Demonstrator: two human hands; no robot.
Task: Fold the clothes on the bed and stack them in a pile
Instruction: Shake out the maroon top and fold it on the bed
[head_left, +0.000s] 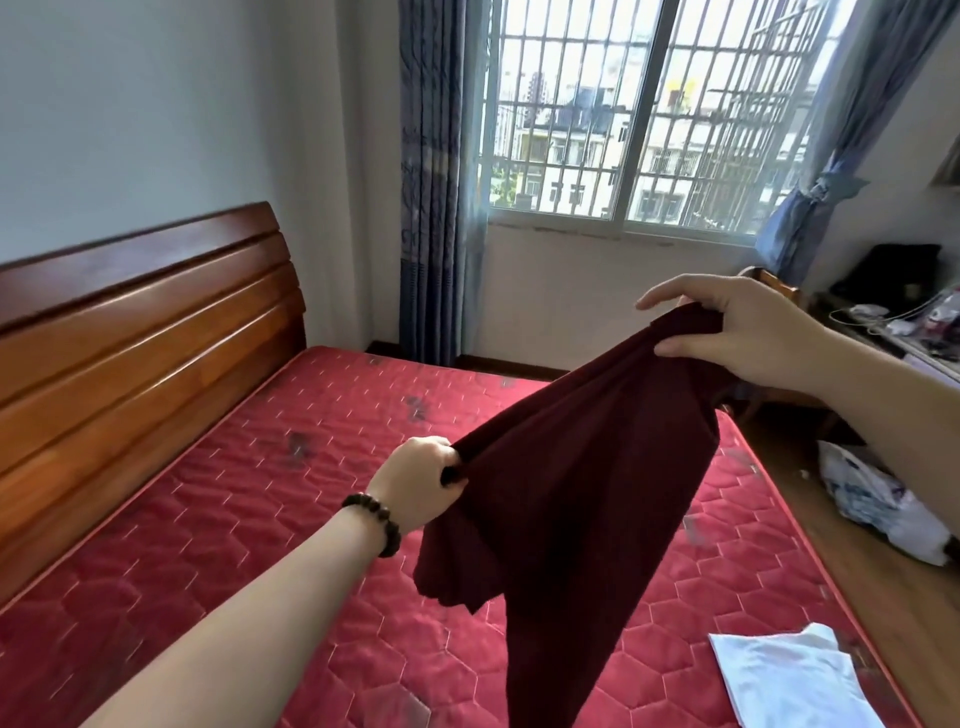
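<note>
A: Fabric first, from the head camera: a dark maroon garment (582, 478) is held up in the air above the red quilted mattress (249, 519), stretched between two hands and hanging down in loose folds towards the bottom of the view.

B: How are the hands holding it?

A: The left hand (421, 480) is low and near the middle of the view, fingers curled tight around a bunched edge of the cloth. A dark beaded bracelet (376, 522) sits on that wrist. The right hand (737, 327) is higher and further right, pinching the upper edge between the thumb below and the curled fingers above; the forefinger points out straight to the left, clear of the cloth.

B: Does the garment touch the bed?

A: I cannot tell. Its lower end runs out of the bottom of the view.

B: Anything else on the bed?

A: A white garment (789, 675) lies flat near the right edge of the mattress, at the lower right, apart from the maroon one.

B: And the surroundings?

A: A wooden headboard (135, 332) stands along the left side. Behind is a barred window (639, 114) with blue curtains (431, 182). On the floor to the right of the bed lies a crumpled white bag (872, 499), and a cluttered desk (904, 338) stands at the far right.
</note>
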